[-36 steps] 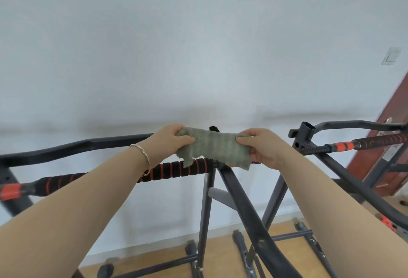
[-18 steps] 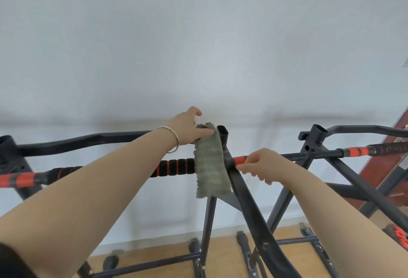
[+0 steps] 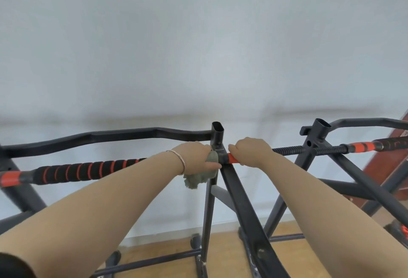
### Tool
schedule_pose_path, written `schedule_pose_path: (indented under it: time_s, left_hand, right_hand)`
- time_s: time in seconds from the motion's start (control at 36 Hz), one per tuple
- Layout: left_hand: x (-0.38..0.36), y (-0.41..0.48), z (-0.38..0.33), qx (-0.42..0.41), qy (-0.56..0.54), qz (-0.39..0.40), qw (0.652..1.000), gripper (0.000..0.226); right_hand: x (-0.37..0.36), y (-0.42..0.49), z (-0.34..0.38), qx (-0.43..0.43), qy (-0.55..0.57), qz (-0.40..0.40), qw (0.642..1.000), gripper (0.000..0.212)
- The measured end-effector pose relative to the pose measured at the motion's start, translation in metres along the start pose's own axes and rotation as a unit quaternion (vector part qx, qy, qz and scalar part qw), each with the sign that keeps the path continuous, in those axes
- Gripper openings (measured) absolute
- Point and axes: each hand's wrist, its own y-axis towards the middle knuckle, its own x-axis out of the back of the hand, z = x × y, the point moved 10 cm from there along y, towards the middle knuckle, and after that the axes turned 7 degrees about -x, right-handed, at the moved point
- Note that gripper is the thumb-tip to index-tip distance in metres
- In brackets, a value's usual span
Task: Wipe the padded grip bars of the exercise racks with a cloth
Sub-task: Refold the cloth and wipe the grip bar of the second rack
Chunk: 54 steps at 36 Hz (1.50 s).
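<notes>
Clamping the green cloth (image 3: 199, 175) around the padded grip bar (image 3: 88, 170) at its right end, the left hand (image 3: 195, 156) abuts the upright post (image 3: 217, 136). The bar runs level leftward, bare. The right hand (image 3: 249, 152) grips the orange sleeve (image 3: 233, 158).

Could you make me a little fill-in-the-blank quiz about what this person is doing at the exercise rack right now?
1. The green cloth is held by the ____ hand.
2. The right hand grips a bar section coloured ____.
3. The padded grip bar is black with ____ stripes.
4. A thin bracelet circles the ____ wrist.

Missing words: left; orange; orange; left
</notes>
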Motion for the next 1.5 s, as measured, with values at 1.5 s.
schedule_pose_path:
  time_s: [1.5]
  left_hand:
    - [0.001, 0.024, -0.017, -0.009, -0.061, 0.031, 0.998, 0.037]
  right_hand:
    - [-0.008, -0.014, -0.045, -0.048, 0.071, -0.086, 0.993, 0.072]
